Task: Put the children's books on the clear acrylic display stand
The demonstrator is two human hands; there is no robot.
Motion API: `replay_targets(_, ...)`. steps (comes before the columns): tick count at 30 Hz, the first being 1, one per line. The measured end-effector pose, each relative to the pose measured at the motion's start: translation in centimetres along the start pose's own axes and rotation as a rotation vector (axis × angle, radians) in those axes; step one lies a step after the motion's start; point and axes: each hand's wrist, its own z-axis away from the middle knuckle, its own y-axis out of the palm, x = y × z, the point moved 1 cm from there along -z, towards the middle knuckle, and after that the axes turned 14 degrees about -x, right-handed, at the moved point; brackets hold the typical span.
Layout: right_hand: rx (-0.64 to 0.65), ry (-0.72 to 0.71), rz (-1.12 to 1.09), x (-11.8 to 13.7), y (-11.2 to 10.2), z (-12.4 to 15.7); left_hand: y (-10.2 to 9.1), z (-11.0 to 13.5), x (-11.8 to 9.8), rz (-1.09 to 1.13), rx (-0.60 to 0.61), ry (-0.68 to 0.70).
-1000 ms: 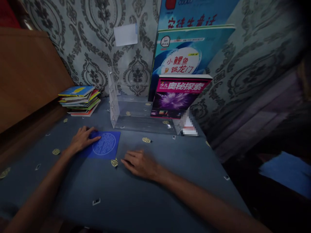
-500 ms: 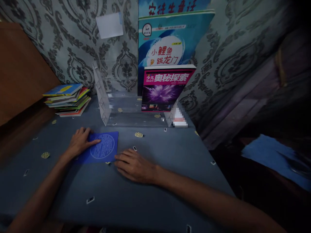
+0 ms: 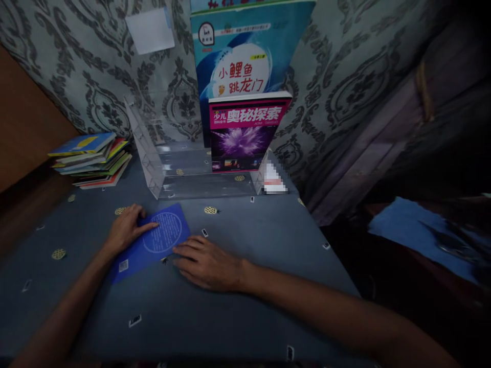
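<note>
A thin blue book [image 3: 163,232] lies at a slant on the table, showing a white circle of print and a small square code. My left hand [image 3: 126,229] is at its left edge, thumb stretched over the cover and fingers bent at the far side. The fingertips of my right hand [image 3: 209,263] touch or nearly touch the book's near right edge; its fingers are extended, palm down. Behind stands a clear acrylic rack [image 3: 148,153]. It holds a pink and purple book [image 3: 245,135] in front of a taller teal book [image 3: 249,46].
Several books form a stack [image 3: 92,158] at the back left, beside a brown panel [image 3: 30,117]. The cloth-covered table [image 3: 215,322] ends at a slanting right edge. Beyond it lies a light blue cloth [image 3: 402,230]. A white card [image 3: 149,31] is on the patterned wall.
The blue book has turned counterclockwise, its near left corner swinging toward me and uncovering the square code. Both hands remain at it. The whole view has shifted slightly.
</note>
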Motion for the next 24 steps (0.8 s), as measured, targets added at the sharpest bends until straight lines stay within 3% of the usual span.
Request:
replay_targets(11, 0.055, 0.072, 0.044, 0.1, -0.3, 0.3, 1.1, 0.5, -2.4, 0.007, -0.002, 0.057)
replay_targets(18, 0.070, 0.034, 0.086, 1.0, -0.7, 1.1, 3.7, -0.3, -7.8, 0.079, 0.044, 0.225)
replay_targets(24, 0.124, 0.083, 0.084, 1.2, -1.9, 1.4, 6.1, -2.3, -12.6, 0.127, 0.102, 0.374)
